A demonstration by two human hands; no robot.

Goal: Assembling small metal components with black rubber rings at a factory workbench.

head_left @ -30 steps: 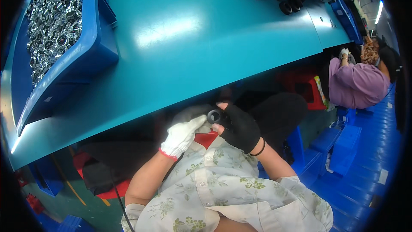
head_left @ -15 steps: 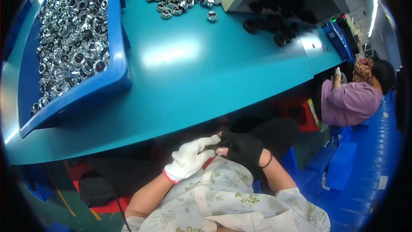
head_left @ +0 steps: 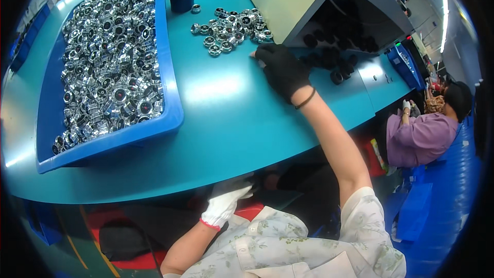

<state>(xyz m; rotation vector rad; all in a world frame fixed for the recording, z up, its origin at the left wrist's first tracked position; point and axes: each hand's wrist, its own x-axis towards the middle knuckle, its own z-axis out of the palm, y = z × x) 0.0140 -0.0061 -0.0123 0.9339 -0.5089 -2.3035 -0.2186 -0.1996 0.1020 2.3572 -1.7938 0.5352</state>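
My right hand, in a black glove with bare fingertips, reaches over the table beside the loose pile of shiny silver ring-shaped parts with dark centres. Its fingers are bent together at the pile's near right side, and what they grip is hidden beneath them. Below the table's front edge is my left hand in a white glove with a red cuff. Its fingers stretch to the right, partly in shadow, with nothing visible in them.
A large blue bin full of the same silver parts stands on the left of the teal table. A cream box-shaped housing shelters black round parts. At right sits a person in purple.
My hands were together at my lap. The right has moved up and forward to the silver parts, covering where a lone one lay; the left stays low. The view has shifted.
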